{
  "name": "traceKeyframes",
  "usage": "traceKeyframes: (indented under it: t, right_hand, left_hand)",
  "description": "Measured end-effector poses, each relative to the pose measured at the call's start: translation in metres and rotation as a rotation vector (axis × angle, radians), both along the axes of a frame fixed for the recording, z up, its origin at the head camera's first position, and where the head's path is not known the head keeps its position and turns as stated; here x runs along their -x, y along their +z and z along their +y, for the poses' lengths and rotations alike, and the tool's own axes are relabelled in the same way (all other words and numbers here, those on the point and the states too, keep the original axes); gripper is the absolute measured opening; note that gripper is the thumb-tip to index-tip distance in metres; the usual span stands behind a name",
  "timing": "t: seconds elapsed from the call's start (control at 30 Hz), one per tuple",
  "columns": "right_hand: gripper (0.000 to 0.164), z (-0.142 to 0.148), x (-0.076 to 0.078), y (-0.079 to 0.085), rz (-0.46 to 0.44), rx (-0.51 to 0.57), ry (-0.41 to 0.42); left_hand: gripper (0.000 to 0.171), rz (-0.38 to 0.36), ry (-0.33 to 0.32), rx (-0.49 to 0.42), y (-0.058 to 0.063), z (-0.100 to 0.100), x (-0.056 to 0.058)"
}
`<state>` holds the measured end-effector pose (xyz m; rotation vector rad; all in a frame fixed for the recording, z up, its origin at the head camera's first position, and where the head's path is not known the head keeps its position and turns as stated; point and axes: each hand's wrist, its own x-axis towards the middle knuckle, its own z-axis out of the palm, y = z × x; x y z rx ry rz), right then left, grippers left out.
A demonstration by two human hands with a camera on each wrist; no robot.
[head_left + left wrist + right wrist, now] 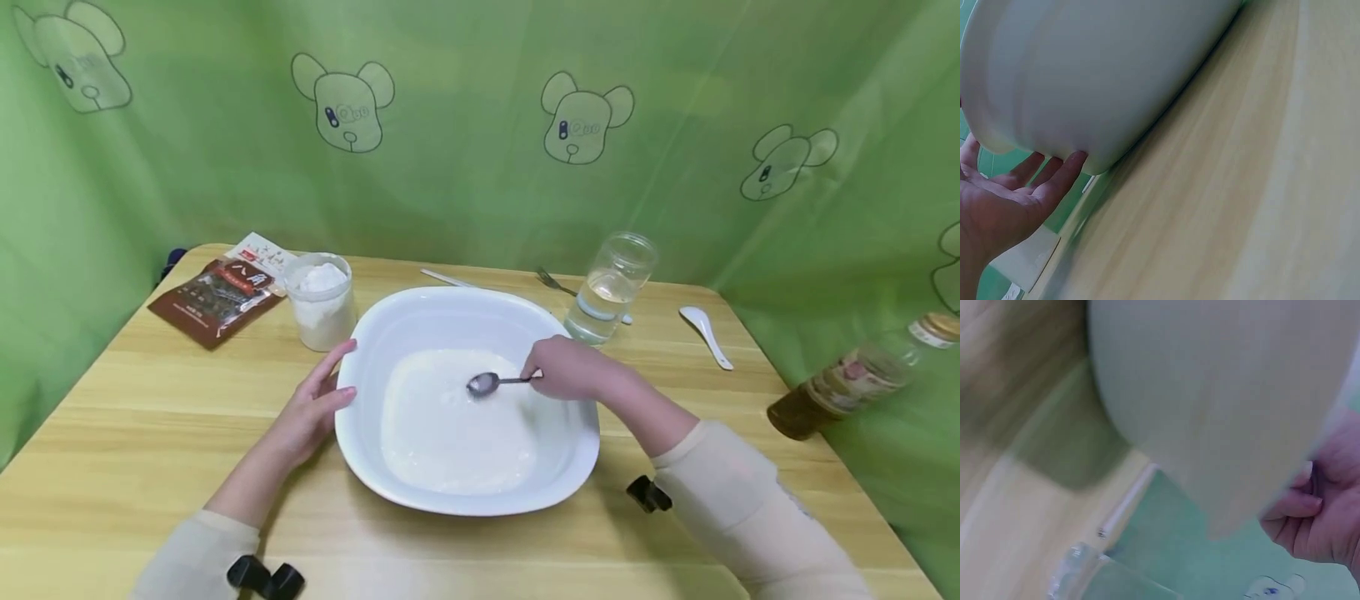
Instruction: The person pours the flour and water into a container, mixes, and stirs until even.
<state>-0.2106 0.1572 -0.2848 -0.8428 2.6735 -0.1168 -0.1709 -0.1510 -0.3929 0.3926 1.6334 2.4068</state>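
A large white basin [468, 502] stands mid-table with a milky white liquid [450, 442] inside. My right hand [567, 367] reaches over its right rim and grips a metal spoon [483, 384] by the handle, the bowl of the spoon at the liquid's surface. In the right wrist view the curled fingers [1300, 506] show beyond the basin's outer wall [1210, 394]. At the left rim my left hand [311, 408] rests against the basin, thumb and fingers spread. The left wrist view shows those fingertips [1075, 159] touching the basin's outside, mostly straight.
Behind the left hand stand a jar of white powder [324, 312] and a brown spice packet [213, 304]. A glass jar of clear liquid [603, 296] stands close behind the right hand, near a fork [553, 283]. Further right are a white spoon [705, 335] and a bottle of dark liquid [840, 387].
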Motion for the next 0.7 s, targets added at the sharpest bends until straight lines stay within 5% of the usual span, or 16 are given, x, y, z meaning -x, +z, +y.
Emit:
traceKeyframes:
  t: [0.27, 0.37, 0.57, 0.7]
  right_hand:
    - [0.024, -0.018, -0.008, -0.009, -0.119, 0.102, 0.157]
    - [0.024, -0.007, -0.014, -0.004, -0.126, 0.067, 0.136]
    - [0.02, 0.004, -0.003, -0.003, 0.021, 0.002, 0.02]
    - [0.022, -0.014, 0.0, -0.011, -0.017, 0.062, 0.078]
  left_hand:
    - [0.066, -0.012, 0.011, -0.004, -0.001, -0.002, -0.001]
    - [0.065, 0.0, 0.008, -0.007, 0.0, -0.002, 0.0]
    - [0.065, -0.002, 0.001, 0.001, 0.0, -0.001, 0.001]
    - [0.065, -0.01, 0.001, 0.003, 0.0, 0.0, -0.001]
